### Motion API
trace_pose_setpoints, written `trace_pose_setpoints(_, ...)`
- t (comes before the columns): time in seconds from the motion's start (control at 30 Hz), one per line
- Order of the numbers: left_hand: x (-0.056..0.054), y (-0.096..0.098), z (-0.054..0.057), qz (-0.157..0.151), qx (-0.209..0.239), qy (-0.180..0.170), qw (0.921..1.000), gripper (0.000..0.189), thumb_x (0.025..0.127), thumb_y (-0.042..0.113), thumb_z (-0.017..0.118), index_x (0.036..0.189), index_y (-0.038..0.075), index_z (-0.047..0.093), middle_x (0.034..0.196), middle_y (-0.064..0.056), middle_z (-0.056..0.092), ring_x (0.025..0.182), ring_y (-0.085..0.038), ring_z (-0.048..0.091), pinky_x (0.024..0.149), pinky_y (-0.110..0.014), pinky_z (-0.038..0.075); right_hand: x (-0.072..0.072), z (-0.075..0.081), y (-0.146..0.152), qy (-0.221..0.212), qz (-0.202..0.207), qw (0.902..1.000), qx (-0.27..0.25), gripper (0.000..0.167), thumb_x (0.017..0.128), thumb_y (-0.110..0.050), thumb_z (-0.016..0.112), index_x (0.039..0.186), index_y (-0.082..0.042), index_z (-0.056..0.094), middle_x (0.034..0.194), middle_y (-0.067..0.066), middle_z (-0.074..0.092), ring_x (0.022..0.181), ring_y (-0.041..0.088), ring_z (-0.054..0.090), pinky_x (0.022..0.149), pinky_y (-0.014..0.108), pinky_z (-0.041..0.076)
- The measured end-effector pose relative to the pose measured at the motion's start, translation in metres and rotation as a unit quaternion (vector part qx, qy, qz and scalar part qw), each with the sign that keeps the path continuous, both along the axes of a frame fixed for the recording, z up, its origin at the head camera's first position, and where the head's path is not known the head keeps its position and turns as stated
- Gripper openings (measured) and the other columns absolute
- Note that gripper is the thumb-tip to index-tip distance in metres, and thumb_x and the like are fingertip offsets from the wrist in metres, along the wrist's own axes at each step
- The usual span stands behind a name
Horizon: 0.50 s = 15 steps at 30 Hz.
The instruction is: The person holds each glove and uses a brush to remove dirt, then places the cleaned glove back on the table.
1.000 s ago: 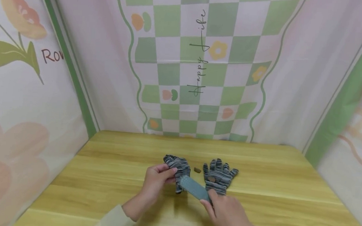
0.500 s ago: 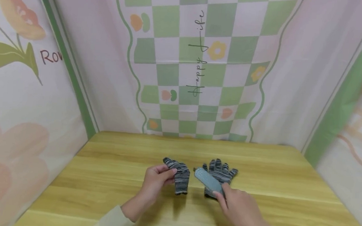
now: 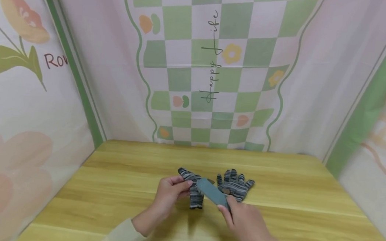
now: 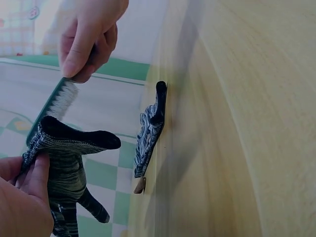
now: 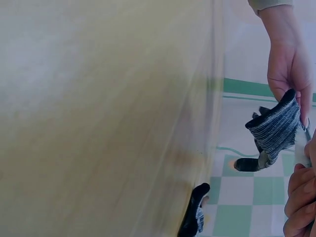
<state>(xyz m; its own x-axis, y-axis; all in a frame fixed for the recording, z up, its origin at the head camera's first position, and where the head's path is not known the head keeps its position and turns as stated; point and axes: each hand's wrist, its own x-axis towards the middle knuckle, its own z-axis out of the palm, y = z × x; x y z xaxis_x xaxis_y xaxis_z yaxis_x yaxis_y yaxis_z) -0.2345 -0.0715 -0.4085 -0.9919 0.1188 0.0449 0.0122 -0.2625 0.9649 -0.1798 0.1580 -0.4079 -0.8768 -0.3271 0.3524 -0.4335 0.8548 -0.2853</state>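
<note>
My left hand (image 3: 168, 194) pinches a black, grey and white striped knit glove (image 3: 196, 200) and holds it above the table, cuff towards me. In my right hand (image 3: 248, 224) is a brush (image 3: 212, 193) with a flat teal back, gripped by its near end. Its white bristles (image 4: 63, 101) face the held glove in the left wrist view, where the cuff hides the brush's far end. Bristles and glove appear to meet in the right wrist view. A matching glove (image 3: 238, 185) lies flat on the table, fingers pointing away, partly behind the brush and right hand.
A small brown piece (image 3: 226, 191) shows on the lying glove. Another brown piece (image 3: 211, 181) lies on the wooden table (image 3: 127, 168) between the gloves, partly behind the brush. A printed curtain (image 3: 215, 81) stands behind the table's far edge.
The brush has swung right, away from the held glove, over the lying one, then back left to the held glove. The held glove's cuff has dropped and hangs straighter; the left hand shifts slightly right.
</note>
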Motion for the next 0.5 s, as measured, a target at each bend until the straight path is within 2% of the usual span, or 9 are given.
trace_pose_setpoints(0.23, -0.0003, 0.0004, 0.0013, 0.000, 0.000, -0.001, 1.0000, 0.011, 0.087, -0.002, 0.068, 0.090, -0.012, 0.063, 0.082, -0.009, 0.068, 0.072, -0.016, 0.068, 0.076, -0.034, 0.059, 0.0010, -0.0023, 0.0020, -0.009, -0.004, 0.9999, 0.002, 0.019, 0.098, -0.030, 0.060, 0.091, -0.012, 0.057, 0.054, -0.012, 0.035, 0.042, 0.003, 0.030, 0.039, 0.019, 0.026)
trace_pose_setpoints(0.4, -0.0010, 0.0018, 0.0036, 0.009, 0.019, -0.003, 0.9998, 0.003, 0.086, -0.005, 0.068, 0.084, -0.004, 0.066, 0.082, -0.009, 0.068, 0.070, -0.016, 0.068, 0.073, -0.033, 0.060, 0.0016, -0.0050, 0.0057, -0.018, -0.004, 0.9998, 0.009, 0.023, 0.098, -0.032, 0.059, 0.086, -0.013, 0.054, 0.054, -0.011, 0.034, 0.042, 0.003, 0.029, 0.038, 0.019, 0.026)
trace_pose_setpoints(0.5, -0.0021, 0.0016, 0.0058, 0.014, 0.029, -0.001, 0.9995, 0.005, 0.085, -0.006, 0.068, 0.082, -0.002, 0.066, 0.083, -0.009, 0.069, 0.070, -0.016, 0.069, 0.073, -0.032, 0.060, 0.0016, -0.0078, 0.0088, -0.022, -0.008, 0.9993, 0.029, 0.026, 0.098, -0.034, 0.058, 0.083, -0.013, 0.054, 0.054, -0.011, 0.036, 0.044, 0.004, 0.033, 0.039, 0.020, 0.030)
